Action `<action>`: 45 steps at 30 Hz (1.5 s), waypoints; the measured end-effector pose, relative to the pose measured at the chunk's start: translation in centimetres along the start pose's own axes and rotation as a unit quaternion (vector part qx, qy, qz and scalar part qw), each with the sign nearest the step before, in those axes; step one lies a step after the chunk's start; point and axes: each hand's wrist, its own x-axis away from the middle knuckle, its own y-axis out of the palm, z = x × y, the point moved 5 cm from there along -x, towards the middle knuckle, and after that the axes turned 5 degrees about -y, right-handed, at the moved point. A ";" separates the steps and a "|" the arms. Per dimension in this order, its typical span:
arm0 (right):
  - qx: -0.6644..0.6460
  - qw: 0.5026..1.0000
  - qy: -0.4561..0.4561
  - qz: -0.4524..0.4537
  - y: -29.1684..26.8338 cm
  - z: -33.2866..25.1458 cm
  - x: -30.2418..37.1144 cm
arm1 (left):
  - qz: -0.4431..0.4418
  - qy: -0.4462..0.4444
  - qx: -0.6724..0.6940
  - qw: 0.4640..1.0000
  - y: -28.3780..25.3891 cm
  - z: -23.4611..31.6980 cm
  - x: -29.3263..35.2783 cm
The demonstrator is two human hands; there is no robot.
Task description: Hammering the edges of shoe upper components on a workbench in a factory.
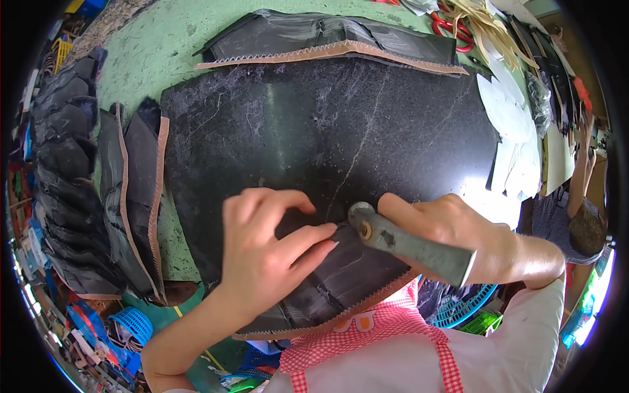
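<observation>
Two hands on the job, both over the near part of a black slab (426, 124) that sits on the green worktop (151, 39). Right grip (445, 226): closed around a grey metal hammer (419, 245). Its round end points toward my left hand, with a brass-coloured fitting just behind it; the flared end points away, low and to the right. Can't tell if the round end touches anything.

Left grip (265, 252): fingers curled, index and thumb tips close together at the top edge of a black panel (334, 278). Can't tell if they pinch it or just rest on it.

Panel position: on the near part of the slab, right in front of me, tan zigzag-stitched border (341, 321) toward my body, just above my red checked apron (386, 311). My left hand covers part of it.

Around it: one similar panel (314, 36) along the slab's far edge, tan border facing me. Two more stitched pieces (141, 183) stand to the left of the slab, beside a long overlapping row of black pieces (65, 157). Far right: white sheets (511, 124), red-handled scissors (452, 29), pale tan strips (488, 29). Another person (550, 216) is at the right edge. Blue basket (134, 324) low left, off the worktop.
</observation>
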 end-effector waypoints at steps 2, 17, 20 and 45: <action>-0.034 0.999 0.030 0.005 -0.5 0.4 -0.4 | -0.015 -0.001 0.073 0.997 0.7 -0.4 0.3; 0.068 0.997 -0.001 -0.019 1.8 -2.0 -0.9 | -0.024 0.077 0.009 0.997 -0.8 0.6 0.4; -0.006 1.000 0.009 -0.015 0.5 -1.2 -1.5 | -0.049 -0.001 0.064 0.997 -1.1 -1.1 0.6; 0.032 0.998 -0.058 0.010 3.9 -3.0 -2.6 | -0.030 0.112 -0.041 0.992 -2.9 -2.2 2.9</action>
